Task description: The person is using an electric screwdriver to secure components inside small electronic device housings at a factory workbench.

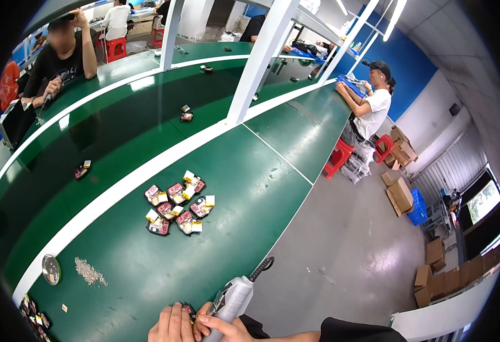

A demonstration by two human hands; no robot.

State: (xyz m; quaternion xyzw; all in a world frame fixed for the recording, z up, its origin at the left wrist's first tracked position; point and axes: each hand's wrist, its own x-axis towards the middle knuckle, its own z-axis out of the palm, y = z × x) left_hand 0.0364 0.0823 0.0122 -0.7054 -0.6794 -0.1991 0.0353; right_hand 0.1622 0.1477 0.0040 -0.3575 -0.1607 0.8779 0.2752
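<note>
At the lower edge, my right hand (pixel 225 329) is wrapped round a grey-white electric screwdriver (pixel 234 297) with a black coiled cord at its upper end. Its working tip is hidden behind my hands. Beside it, my left hand (pixel 172 324) is closed over a small dark device (pixel 189 310), of which only a sliver shows between the hands. Further up the green table lies a cluster of open black device housings (pixel 177 194) with red circuit boards and white-yellow battery packs. A heap of tiny silver screws (pixel 89 272) lies to the left of my hands.
A round metal dish (pixel 51 269) rests by the white rail (pixel 119 188). More devices (pixel 33 316) are piled at the lower left. Several units sit on the dark green conveyor belt (pixel 119 131). A white post (pixel 261 62) rises beyond the cluster. Co-workers sit across and further along.
</note>
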